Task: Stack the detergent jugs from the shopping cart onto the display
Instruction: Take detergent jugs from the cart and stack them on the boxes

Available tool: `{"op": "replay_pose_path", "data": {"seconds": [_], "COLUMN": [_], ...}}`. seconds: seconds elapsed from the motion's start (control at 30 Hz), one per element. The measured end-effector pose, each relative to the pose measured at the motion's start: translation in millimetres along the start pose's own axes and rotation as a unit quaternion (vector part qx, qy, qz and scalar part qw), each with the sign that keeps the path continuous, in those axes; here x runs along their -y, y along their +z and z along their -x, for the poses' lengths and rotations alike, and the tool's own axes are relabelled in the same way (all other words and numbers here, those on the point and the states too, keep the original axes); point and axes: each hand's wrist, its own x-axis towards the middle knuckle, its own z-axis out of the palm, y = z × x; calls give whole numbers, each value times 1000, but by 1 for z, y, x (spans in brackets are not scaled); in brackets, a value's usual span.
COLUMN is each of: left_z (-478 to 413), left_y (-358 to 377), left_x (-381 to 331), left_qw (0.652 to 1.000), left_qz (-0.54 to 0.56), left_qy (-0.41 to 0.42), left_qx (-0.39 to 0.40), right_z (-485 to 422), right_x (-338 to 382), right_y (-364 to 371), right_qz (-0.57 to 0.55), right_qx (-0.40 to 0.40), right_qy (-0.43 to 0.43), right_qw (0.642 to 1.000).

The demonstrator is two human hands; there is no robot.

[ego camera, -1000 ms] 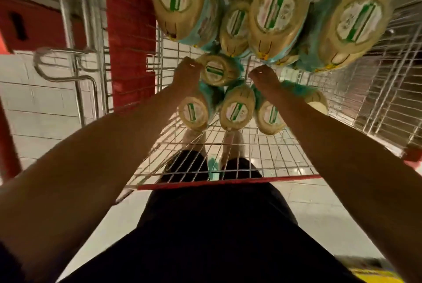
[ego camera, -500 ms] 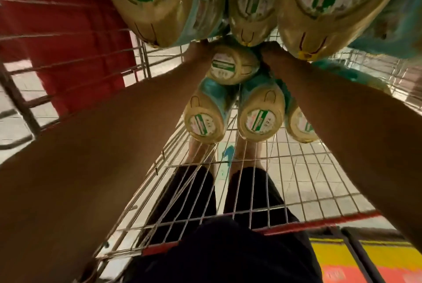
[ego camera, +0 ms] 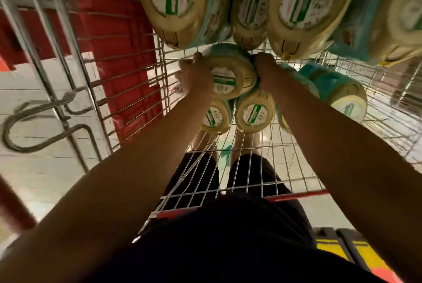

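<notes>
In the silver wire cart (ego camera: pixel 251 168), the left hand (ego camera: pixel 196 78) and right hand (ego camera: pixel 268 72) are gripping one teal plastic jug (ego camera: pixel 230 77); pulling could be toppling the jugs above (ego camera: pixel 312 4).

The middle jug (ego camera: pixel 230 77) shows a cream-yellow end with a round white label crossed by a green band and dark print; its sides are pale turquoise. The upper jugs (ego camera: pixel 180 2) carry the same scheme: cream-yellow ends, white labels with a green stripe and faint pink marks, turquoise on the sides. The shopping cart (ego camera: pixel 251 168) is a silver wire grid, and its rim bar (ego camera: pixel 299 194) is red. The crate (ego camera: pixel 118 54) beyond the wire is red and ribbed. The floor (ego camera: pixel 34 157) is pale grey-white tile with thin dark joints, with a green mark (ego camera: pixel 225 152) and a yellow strip (ego camera: pixel 328 250) edged in black. The shorts (ego camera: pixel 228 237) are black
</notes>
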Motion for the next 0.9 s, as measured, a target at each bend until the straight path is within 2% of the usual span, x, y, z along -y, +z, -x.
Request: {"op": "replay_pose_path", "data": {"seconds": [0.13,0.2,0.27,0.37,0.53,0.67,0.77,0.83,0.9], "left_z": [43,66,89,126,164,182,186,188,195], "left_y": [-37,-51,-64,-85,-127,-154,-171,-179,-183], "left_x": [7,13,20,25,37,21,1,-12,-22], "left_qw": [994,988,985,965,942,929,883,827,759], "left_qz": [106,156,163,226,245,196,142,108,69], "left_qy": [-13,-9,1,21,86,198,371,465,520], "left_qx": [-9,18,48,131,212,242,252,297,386], "right_z": [54,80,104,150,220,258,292,316,342], "right_x": [12,7,-1,-9,-18,-25,-35,-44,-50], "right_y": [-7,-11,-17,-27,-38,-44,-53,-59,-64], "right_qz": [89,61,-73,-307,-441,-478,-465,-444,-426], "right_qx": [-13,-47,-57,-39,-17,10,70,104,150], "right_qy": [-44,-53,-54,-59,-117,-92,-99,-131,-167], "right_qw": [995,996,994,949,890,874,877,880,876]}}
